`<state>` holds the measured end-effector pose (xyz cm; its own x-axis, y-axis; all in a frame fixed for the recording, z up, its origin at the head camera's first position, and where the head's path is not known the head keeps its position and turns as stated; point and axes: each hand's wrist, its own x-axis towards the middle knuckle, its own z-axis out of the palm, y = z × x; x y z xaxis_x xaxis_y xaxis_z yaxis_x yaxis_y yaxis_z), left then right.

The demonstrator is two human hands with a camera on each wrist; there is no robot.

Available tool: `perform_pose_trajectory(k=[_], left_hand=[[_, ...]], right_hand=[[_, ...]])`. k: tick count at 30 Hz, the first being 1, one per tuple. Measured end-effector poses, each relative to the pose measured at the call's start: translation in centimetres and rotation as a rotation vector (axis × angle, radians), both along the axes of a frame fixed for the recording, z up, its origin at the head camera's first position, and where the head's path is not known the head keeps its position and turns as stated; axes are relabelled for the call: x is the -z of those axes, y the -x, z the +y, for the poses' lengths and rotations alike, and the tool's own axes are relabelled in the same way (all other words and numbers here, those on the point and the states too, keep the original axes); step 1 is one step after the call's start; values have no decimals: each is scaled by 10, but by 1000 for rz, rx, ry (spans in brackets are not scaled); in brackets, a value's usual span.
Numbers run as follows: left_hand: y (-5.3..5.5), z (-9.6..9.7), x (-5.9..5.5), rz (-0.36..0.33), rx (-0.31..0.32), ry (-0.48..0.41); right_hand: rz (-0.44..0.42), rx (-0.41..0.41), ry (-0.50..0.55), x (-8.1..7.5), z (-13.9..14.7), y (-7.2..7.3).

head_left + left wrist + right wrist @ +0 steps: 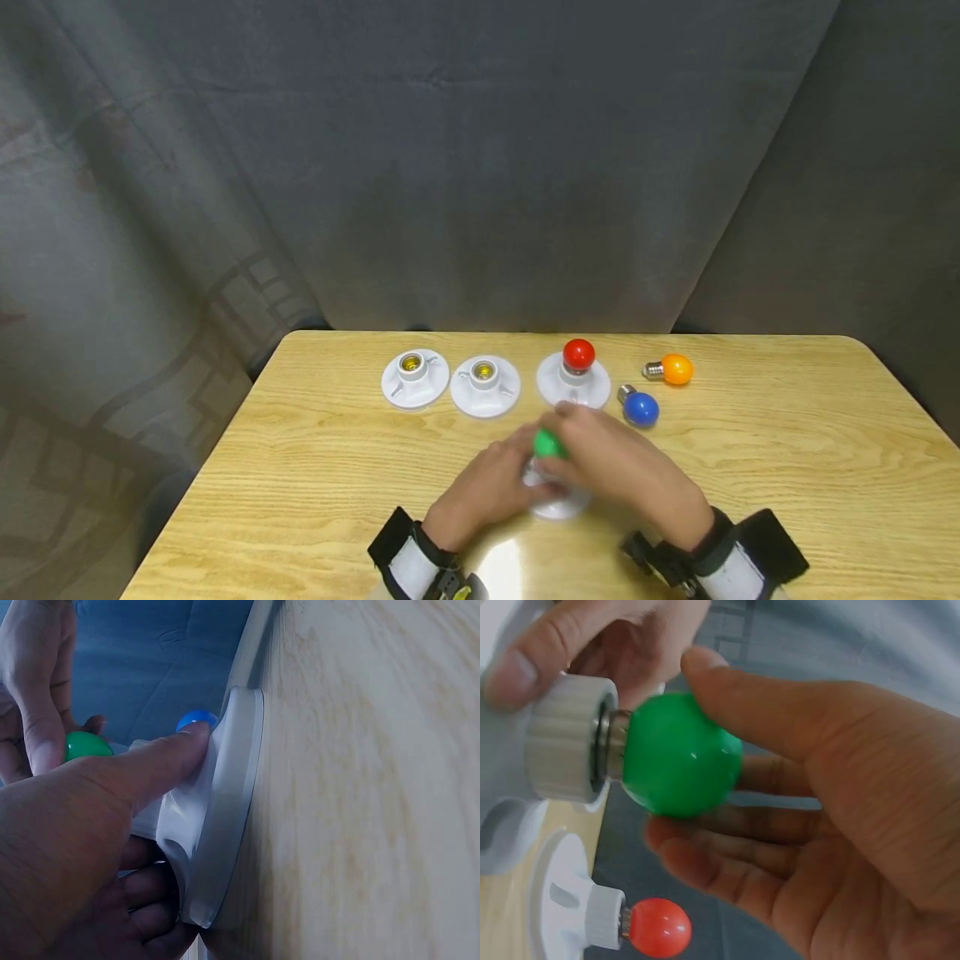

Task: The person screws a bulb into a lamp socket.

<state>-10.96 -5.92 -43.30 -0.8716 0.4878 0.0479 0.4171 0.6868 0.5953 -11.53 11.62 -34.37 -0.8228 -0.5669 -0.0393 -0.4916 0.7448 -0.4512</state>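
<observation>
Near the front middle of the table, my left hand (pixel 486 479) grips a white lamp holder (pixel 234 795), thumb along its top face and fingers round the underside edge. A green light bulb (pixel 681 757) has its metal screw base partly inside that holder's socket, some thread still showing in the right wrist view. My right hand (pixel 615 454) holds the green bulb by its globe, thumb on one side and fingers curled on the other. Behind the hands, a red light bulb (pixel 578 355) stands upright in another white lamp holder (pixel 553 385).
Two white lamp holders (pixel 415 392) with bare sockets stand at the back left of the wooden table (pixel 300 475). Right of the red bulb lie a blue light bulb (pixel 641 409) and an orange light bulb (pixel 677 369). A grey curtain (pixel 480 183) hangs behind the table.
</observation>
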Motion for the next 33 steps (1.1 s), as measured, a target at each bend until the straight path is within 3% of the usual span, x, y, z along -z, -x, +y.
perform_pose_trajectory(k=[5,12,15,33], left_hand=[[0,0,-1,-17,1,13],[-2,0,-1,-73,-36,2],[-2,0,-2,-77,-39,2],[-1,1,0,-2,-3,10]], right_hand=[[38,-15,-28,-3,5,-3],[-4,-159,31,-3,9,0],[8,-179,43,-3,10,1],[43,-91,16,1,5,2]])
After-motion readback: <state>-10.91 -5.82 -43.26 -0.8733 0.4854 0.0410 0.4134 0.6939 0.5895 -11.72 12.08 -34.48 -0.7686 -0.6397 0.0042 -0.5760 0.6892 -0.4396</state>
